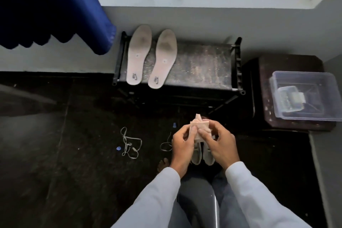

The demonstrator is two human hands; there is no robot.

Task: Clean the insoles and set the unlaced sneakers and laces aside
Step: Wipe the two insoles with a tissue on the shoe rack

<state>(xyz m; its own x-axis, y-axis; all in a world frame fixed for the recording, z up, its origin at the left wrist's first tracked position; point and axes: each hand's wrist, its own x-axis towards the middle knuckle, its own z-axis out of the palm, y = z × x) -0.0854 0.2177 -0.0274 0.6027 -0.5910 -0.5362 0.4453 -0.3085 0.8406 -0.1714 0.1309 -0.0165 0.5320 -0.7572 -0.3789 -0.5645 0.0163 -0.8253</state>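
Two pale insoles, a left one [137, 54] and a right one [162, 60], lie side by side on the top of a low black rack [203, 66]. Both my left hand [182, 143] and my right hand [219, 143] hold a small folded pale cloth [200, 126] between them, above the floor. Under my hands stand two light sneakers [202, 155], mostly hidden. One loose lace [130, 143] lies on the dark floor to the left. A second lace [166, 144] lies beside my left hand.
A clear plastic box [305, 96] sits on a dark stool [259, 87] at the right. A blue curtain [51, 5] hangs at the upper left. Small blue bits [118, 148] lie on the floor. A bare foot [163, 165] shows below my left wrist.
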